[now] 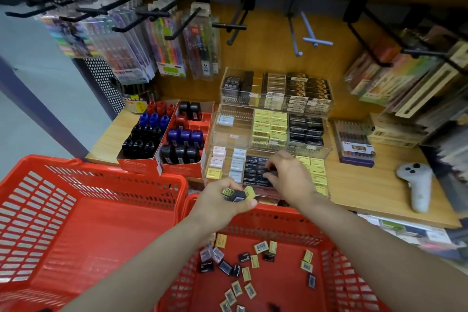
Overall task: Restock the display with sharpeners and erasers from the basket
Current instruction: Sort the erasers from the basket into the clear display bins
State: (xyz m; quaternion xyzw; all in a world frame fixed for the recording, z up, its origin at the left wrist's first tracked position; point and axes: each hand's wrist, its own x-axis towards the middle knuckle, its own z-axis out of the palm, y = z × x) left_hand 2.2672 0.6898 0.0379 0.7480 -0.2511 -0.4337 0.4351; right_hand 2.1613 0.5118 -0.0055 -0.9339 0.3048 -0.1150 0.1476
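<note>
Left hand (222, 200) is curled round a small bunch of erasers (236, 194), black and yellow, held just above the far rim of the right basket (336, 261). Right hand (286, 175) reaches into the front tier of the clear acrylic display (326, 157), fingertips pinching a black eraser (269, 174) at the black stack (253, 170) there.

Display front tier, left to right: white and one yellow eraser, white column, black block, yellow block (316, 172). Middle tier: one white eraser in a mostly bare compartment, then yellow (269, 126), then black (306, 129). Back tier: dark boxed stock, labels too small to read.

Right basket: loose erasers (243, 266) scattered on the floor, black and yellow mixed, some barcode-up. Left basket (76, 223): nothing visible inside.

Two red cardboard trays on the table (367, 190), left of the display. Left tray (141, 159): red, blue and black sharpeners (149, 132), full. Right tray (182, 167): black at the back, bare slots behind a blue row, black row in front.

Pen packs (162, 43) hang on hooks above. White controller (417, 185) lies on the table to the right.
</note>
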